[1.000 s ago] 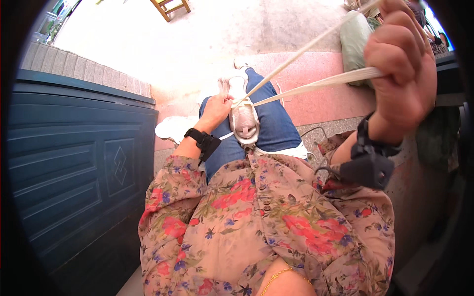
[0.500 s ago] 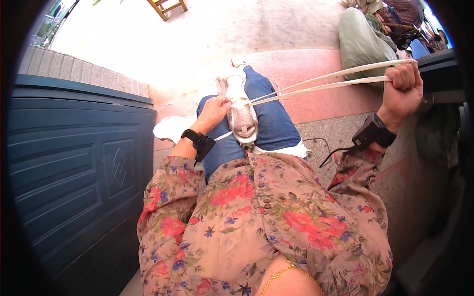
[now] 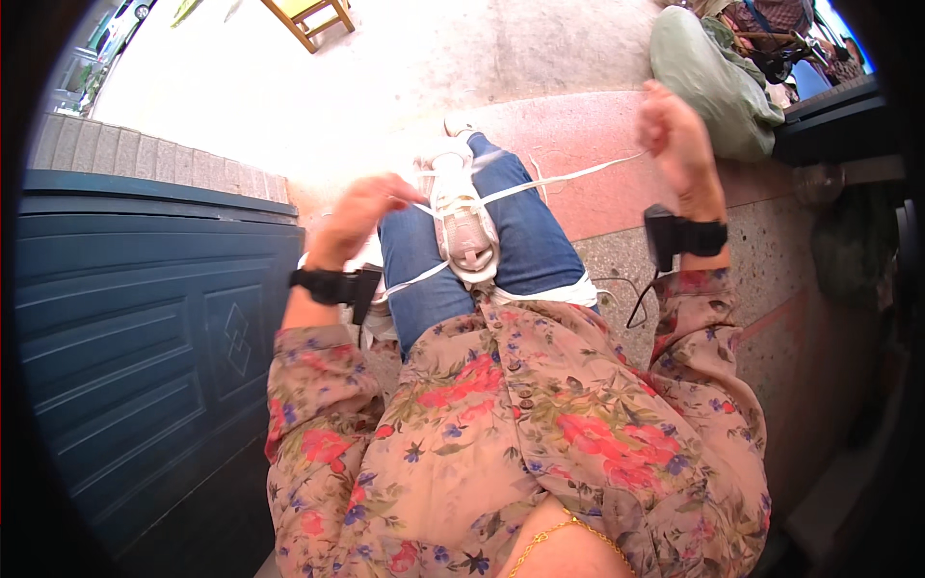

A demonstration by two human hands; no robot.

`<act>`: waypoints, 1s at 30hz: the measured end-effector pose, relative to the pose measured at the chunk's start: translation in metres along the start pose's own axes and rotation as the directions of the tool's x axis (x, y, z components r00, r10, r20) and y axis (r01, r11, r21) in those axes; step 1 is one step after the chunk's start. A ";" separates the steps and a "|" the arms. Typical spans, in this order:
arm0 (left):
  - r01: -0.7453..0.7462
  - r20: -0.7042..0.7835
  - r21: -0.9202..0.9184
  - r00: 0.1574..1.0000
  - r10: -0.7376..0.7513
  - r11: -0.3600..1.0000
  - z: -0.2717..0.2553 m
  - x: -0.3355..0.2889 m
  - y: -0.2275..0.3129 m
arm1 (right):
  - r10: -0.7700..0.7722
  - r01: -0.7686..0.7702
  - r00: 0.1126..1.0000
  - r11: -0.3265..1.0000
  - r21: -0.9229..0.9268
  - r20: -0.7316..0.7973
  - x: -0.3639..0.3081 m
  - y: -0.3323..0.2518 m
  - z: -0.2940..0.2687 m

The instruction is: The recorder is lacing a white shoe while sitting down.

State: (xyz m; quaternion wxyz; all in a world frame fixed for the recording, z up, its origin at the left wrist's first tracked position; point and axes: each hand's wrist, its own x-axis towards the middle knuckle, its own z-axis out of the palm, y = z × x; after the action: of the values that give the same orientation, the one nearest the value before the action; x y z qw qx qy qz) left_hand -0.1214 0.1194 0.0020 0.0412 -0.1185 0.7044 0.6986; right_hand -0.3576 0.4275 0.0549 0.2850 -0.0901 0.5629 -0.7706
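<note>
A pale pink and white sneaker (image 3: 467,236) rests between my thighs, its heel towards me. My left hand (image 3: 364,212) is to the left of the sneaker, fingertips pinched at the white shoelace (image 3: 568,176) near the lacing. Out to the right, my right hand (image 3: 673,135) is raised and closed on the shoelace, which runs from the sneaker towards its fingers. Motion smears both hands a little. Another stretch of lace lies across my left thigh. Each wrist wears a black strap with a box.
A blue panelled door (image 3: 159,318) stands on my left. At the back right is a pale green sack (image 3: 713,87) beside a heap of things. The wooden stool (image 3: 308,19) is at the far edge. A black cable (image 3: 636,303) hangs by my right thigh.
My right hand has come inward and forward from far right; the two taut strands there are now one lace. My left hand has drawn away leftward from the sneaker.
</note>
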 end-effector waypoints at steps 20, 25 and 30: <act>0.047 -0.252 0.718 0.948 0.196 0.694 0.060 0.015 -0.074 | 0.439 -0.298 0.875 0.821 -0.486 0.205 -0.039 0.186 0.083; 0.161 -0.214 0.933 0.967 0.138 0.321 0.084 0.016 -0.073 | 0.423 -0.279 0.893 0.789 -0.547 0.154 -0.040 0.200 0.082; 0.112 -0.170 0.958 0.963 0.209 0.263 0.086 0.006 -0.068 | 0.376 -0.227 0.906 0.821 -0.525 0.197 -0.044 0.200 0.080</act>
State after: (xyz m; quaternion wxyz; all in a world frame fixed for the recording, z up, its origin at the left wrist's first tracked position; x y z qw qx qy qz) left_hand -0.1216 0.2045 -0.0672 -0.0109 -0.1385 0.9846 0.1062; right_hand -0.2168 0.3451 -0.0931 0.4519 -0.1805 0.6983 -0.5249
